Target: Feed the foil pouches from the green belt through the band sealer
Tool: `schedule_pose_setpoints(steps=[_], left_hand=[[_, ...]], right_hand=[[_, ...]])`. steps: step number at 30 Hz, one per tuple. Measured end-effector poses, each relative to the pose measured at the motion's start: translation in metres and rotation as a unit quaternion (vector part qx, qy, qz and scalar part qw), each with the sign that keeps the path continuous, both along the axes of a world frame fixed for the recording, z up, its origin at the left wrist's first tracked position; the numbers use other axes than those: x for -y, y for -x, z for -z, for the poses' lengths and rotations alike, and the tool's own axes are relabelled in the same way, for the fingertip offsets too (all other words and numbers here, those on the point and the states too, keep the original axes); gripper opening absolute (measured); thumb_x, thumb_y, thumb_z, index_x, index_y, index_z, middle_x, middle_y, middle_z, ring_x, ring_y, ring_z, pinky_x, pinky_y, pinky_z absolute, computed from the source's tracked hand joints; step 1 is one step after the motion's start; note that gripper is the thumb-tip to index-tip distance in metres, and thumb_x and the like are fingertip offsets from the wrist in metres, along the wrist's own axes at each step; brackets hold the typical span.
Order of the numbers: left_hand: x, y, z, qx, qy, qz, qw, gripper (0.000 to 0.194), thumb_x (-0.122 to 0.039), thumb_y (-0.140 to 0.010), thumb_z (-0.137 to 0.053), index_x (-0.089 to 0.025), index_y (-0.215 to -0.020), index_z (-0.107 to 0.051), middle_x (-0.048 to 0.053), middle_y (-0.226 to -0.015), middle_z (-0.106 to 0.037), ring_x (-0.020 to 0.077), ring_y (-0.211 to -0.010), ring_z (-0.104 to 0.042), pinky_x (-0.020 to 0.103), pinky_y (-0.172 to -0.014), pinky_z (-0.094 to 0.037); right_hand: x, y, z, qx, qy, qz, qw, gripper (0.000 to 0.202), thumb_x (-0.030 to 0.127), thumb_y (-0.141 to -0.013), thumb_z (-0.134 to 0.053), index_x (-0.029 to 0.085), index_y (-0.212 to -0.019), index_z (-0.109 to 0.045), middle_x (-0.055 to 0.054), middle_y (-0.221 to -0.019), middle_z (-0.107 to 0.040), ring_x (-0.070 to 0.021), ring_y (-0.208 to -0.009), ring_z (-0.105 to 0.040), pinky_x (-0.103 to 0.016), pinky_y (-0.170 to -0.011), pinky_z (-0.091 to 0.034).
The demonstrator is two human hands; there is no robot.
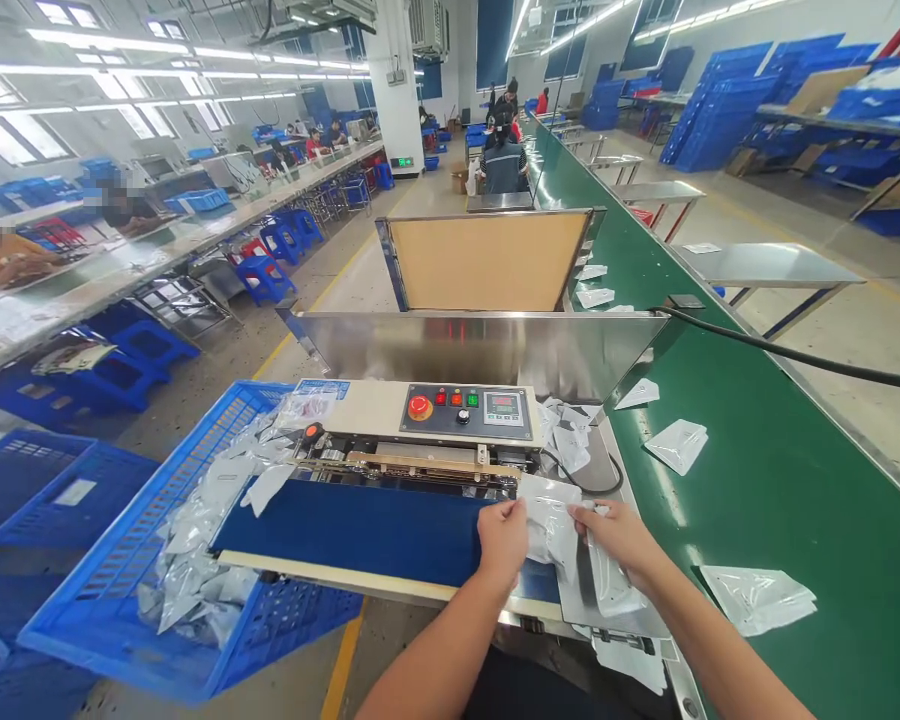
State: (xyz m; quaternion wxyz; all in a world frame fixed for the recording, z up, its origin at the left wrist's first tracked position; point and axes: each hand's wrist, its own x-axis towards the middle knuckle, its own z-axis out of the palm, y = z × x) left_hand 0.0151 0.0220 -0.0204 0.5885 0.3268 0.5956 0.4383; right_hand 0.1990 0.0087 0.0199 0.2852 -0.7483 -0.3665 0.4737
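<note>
Between my two hands a white plastic pouch [551, 520] is held by its sides, its top edge close to the right end of the band sealer [375, 408]. My left hand [502, 543] pinches the pouch's left edge over the sealer's blue belt [360, 530]. On the opposite edge, my right hand [616, 537] has thumb and fingers closed. Below the right hand hangs a second pouch [611, 580]; whether the fingers grip it too, I cannot tell. Another pouch [268, 488] lies at the belt's left end.
To the left, a blue crate [131, 540] holds a heap of pouches [202, 530]. A green conveyor [757, 500] carrying scattered pouches [677, 445] runs along the right. Loose pouches [570, 435] lie behind the sealer's right end. A metal panel [465, 350] stands behind; a black cable [795, 355] crosses the conveyor.
</note>
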Motion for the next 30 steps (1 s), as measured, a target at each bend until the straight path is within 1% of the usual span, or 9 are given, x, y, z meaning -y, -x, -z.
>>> schedule_pose_setpoints(steps=[2,5,7,10,15,18,20,25,30], left_hand=[[-0.007,0.013,0.003,0.003,0.004,-0.013,1.0,0.059,-0.068,-0.075,-0.084,-0.019,-0.052,-0.061,-0.004,-0.05,-0.043,0.0133,-0.054,-0.041,0.027,-0.054,-0.034],[-0.006,0.043,-0.002,0.016,0.003,-0.034,0.999,0.058,-0.07,-0.078,-0.084,-0.013,-0.072,-0.079,0.006,-0.065,-0.069,0.0224,-0.069,-0.066,0.03,-0.065,-0.052],[0.006,0.064,-0.01,-0.025,-0.039,-0.081,0.996,0.055,-0.065,-0.082,-0.086,-0.013,-0.099,-0.087,0.016,-0.099,-0.083,0.0314,-0.1,-0.077,0.037,-0.087,-0.061],[0.038,0.08,-0.025,-0.148,-0.139,-0.117,0.972,0.055,-0.056,-0.091,-0.083,-0.019,-0.131,-0.082,0.019,-0.14,-0.077,0.034,-0.133,-0.07,0.044,-0.111,-0.057],[0.071,0.054,-0.04,-0.113,-0.201,0.129,0.965,0.036,-0.049,-0.1,-0.074,-0.018,-0.114,-0.087,0.013,-0.103,-0.085,0.0265,-0.092,-0.079,0.035,-0.082,-0.063],[0.063,0.036,-0.038,-0.14,-0.217,0.108,0.96,0.034,-0.044,-0.106,-0.065,-0.019,-0.099,-0.087,0.011,-0.093,-0.084,0.0249,-0.087,-0.076,0.035,-0.084,-0.06],[0.054,0.029,-0.031,-0.135,-0.202,0.082,0.967,0.034,-0.043,-0.105,-0.064,-0.019,-0.095,-0.086,0.011,-0.091,-0.083,0.0248,-0.086,-0.076,0.035,-0.083,-0.059],[0.048,0.015,-0.009,-0.076,-0.151,0.069,0.983,0.038,-0.05,-0.102,-0.068,-0.017,-0.092,-0.084,0.011,-0.089,-0.083,0.0242,-0.08,-0.075,0.033,-0.078,-0.058],[0.044,0.009,-0.011,-0.048,-0.159,0.089,0.982,0.037,-0.052,-0.099,-0.07,-0.018,-0.092,-0.083,0.01,-0.089,-0.081,0.0241,-0.084,-0.072,0.034,-0.081,-0.057]], right_hand=[[-0.014,0.014,0.001,-0.049,0.021,-0.018,0.998,0.044,0.057,-0.075,-0.082,0.022,-0.056,-0.064,-0.002,-0.055,-0.064,-0.0138,-0.049,-0.05,-0.026,-0.051,-0.038],[-0.016,0.028,-0.004,-0.101,0.027,-0.015,0.994,0.041,0.058,-0.075,-0.084,0.022,-0.062,-0.07,-0.005,-0.061,-0.07,-0.0156,-0.053,-0.057,-0.027,-0.053,-0.044],[-0.006,0.032,-0.009,-0.135,0.023,0.025,0.99,0.041,0.061,-0.073,-0.089,0.022,-0.071,-0.076,-0.007,-0.069,-0.076,-0.0199,-0.06,-0.066,-0.029,-0.057,-0.052],[0.016,0.041,-0.018,-0.189,0.004,0.096,0.977,0.049,0.067,-0.068,-0.094,0.023,-0.087,-0.084,-0.009,-0.082,-0.082,-0.0265,-0.074,-0.076,-0.033,-0.067,-0.062],[0.039,0.07,-0.028,-0.262,-0.085,0.118,0.954,0.065,0.073,-0.066,-0.096,0.02,-0.103,-0.088,-0.011,-0.098,-0.086,-0.0289,-0.094,-0.081,-0.036,-0.083,-0.067],[0.044,0.07,-0.027,-0.291,-0.112,0.15,0.938,0.082,0.076,-0.067,-0.095,0.024,-0.129,-0.083,-0.009,-0.11,-0.086,-0.0278,-0.098,-0.08,-0.034,-0.08,-0.068],[0.046,0.061,-0.023,-0.277,-0.109,0.16,0.941,0.086,0.075,-0.064,-0.097,0.024,-0.132,-0.081,-0.008,-0.111,-0.086,-0.0275,-0.097,-0.08,-0.032,-0.076,-0.067],[0.048,0.044,-0.008,-0.201,-0.115,0.194,0.953,0.074,0.065,-0.055,-0.105,0.022,-0.111,-0.084,-0.006,-0.098,-0.085,-0.0266,-0.095,-0.08,-0.03,-0.078,-0.067],[0.049,0.043,0.0,-0.235,-0.113,0.195,0.945,0.064,0.065,-0.049,-0.107,0.019,-0.088,-0.085,-0.008,-0.088,-0.084,-0.0246,-0.084,-0.078,-0.032,-0.077,-0.067]])
